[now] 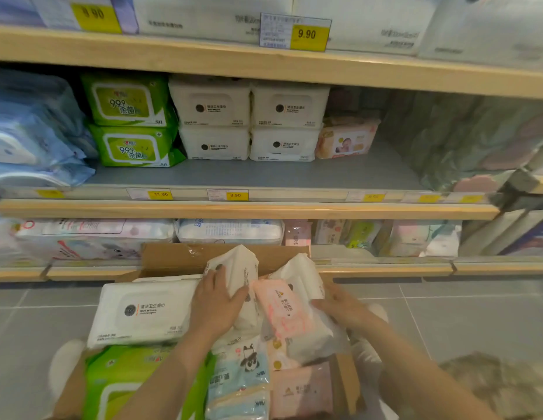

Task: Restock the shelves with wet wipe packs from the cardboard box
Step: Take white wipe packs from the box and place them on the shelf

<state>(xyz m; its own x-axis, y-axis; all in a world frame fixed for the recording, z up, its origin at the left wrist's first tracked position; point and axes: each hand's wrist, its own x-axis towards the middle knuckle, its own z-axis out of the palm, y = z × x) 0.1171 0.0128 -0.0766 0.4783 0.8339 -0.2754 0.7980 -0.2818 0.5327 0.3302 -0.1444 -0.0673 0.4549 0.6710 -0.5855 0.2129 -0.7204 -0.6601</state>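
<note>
Both hands are down in the cardboard box (170,256) on the floor. The left hand (217,301) lies with fingers spread over an upright white wet wipe pack (240,268), thumb curled round its edge. The right hand (340,304) grips a pink pack (282,307) from its far side. Left of the hands lies a large white pack (143,313). Above and beyond them, the middle shelf (249,174) holds green packs (128,119) and white ones.
</note>
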